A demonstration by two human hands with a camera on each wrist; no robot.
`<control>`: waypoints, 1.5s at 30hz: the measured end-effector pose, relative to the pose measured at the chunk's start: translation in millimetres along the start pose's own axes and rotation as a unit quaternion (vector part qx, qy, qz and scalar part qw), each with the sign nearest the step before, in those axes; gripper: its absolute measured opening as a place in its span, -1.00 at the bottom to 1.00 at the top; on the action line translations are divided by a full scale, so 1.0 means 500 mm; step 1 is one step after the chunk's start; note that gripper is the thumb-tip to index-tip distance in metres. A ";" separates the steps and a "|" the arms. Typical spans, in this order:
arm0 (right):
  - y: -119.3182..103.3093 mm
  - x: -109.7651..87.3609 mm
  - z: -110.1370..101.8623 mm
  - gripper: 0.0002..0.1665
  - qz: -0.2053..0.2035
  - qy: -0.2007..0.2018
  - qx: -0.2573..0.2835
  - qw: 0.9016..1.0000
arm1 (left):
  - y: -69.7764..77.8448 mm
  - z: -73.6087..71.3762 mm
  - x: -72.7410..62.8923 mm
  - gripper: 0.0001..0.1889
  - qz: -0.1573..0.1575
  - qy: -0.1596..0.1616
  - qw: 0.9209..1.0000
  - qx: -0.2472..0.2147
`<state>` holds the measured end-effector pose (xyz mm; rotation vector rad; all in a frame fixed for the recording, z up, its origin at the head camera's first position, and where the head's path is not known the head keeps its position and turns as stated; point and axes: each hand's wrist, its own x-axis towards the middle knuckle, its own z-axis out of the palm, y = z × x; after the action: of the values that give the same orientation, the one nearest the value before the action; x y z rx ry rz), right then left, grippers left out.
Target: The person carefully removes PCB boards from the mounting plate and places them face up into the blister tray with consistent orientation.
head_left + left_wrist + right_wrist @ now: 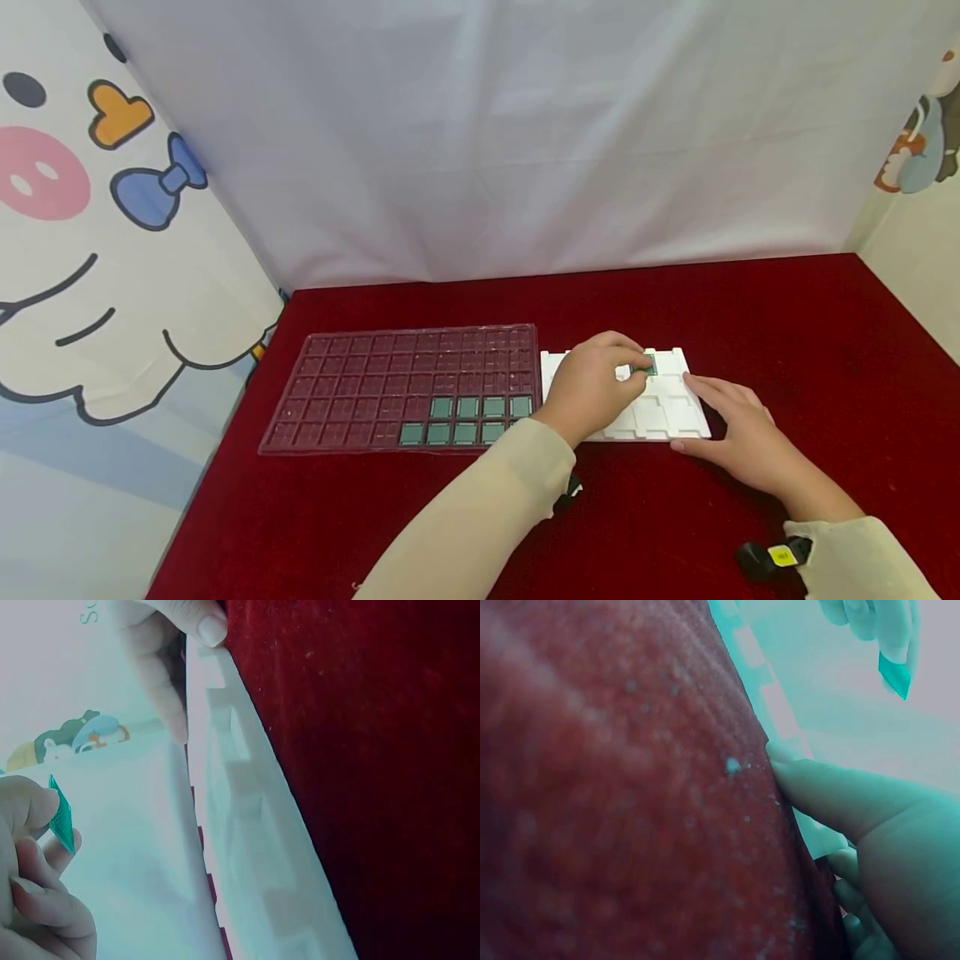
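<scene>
My left hand (600, 379) pinches a small green square chip (62, 815) between thumb and fingers, above the far part of a white tray (651, 414). The chip is held apart from the tray in the left wrist view. At the tray's right end, my right hand (753, 433) grips the corner, thumb at the near edge and fingers along the side. The left hand and forearm hide the tray's left part. To the left lies a clear plastic tray (360, 385) of small square pockets, with several green chips (467, 407) in its near right pockets.
The trays lie side by side on a red cloth-covered table (645, 517). A white curtain (525, 150) hangs behind it, and a cartoon-printed sheet (112, 292) stands at the left. A black device with a yellow label (782, 556) is at the right wrist.
</scene>
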<state>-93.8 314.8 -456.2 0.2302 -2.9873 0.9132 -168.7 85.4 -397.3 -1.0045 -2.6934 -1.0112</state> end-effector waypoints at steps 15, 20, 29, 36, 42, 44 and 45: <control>-0.002 0.002 0.001 0.19 0.013 -0.008 -0.002 1.000 | -0.022 -0.054 -0.041 -0.77 0.019 0.024 0.999 -0.022; -0.002 0.002 0.001 0.20 0.016 -0.007 -0.005 1.000 | -0.033 -0.066 -0.055 -0.77 0.016 0.022 1.000 -0.012; -0.003 0.002 0.002 0.19 0.014 -0.007 -0.006 1.000 | -0.052 -0.078 -0.076 -0.79 0.019 0.026 0.999 -0.016; -0.004 0.001 0.002 0.20 0.018 -0.009 -0.007 1.000 | -0.067 -0.089 -0.095 -0.79 0.012 0.035 0.999 -0.040; -0.005 0.002 0.002 0.21 0.019 -0.011 -0.007 1.000 | -0.086 -0.103 -0.110 -0.80 0.002 0.048 0.998 -0.036; -0.005 0.002 0.002 0.20 0.017 -0.010 -0.007 1.000 | -0.092 -0.109 -0.115 -0.80 0.003 0.053 0.998 -0.037; -0.005 0.002 0.002 0.20 0.017 -0.009 -0.008 1.000 | -0.094 -0.112 -0.118 -0.80 0.002 0.055 0.998 -0.036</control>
<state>-94.2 312.1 -455.9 0.1897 -3.0237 0.8945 -159.3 -8.0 -397.9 -0.9360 -2.5822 -1.1345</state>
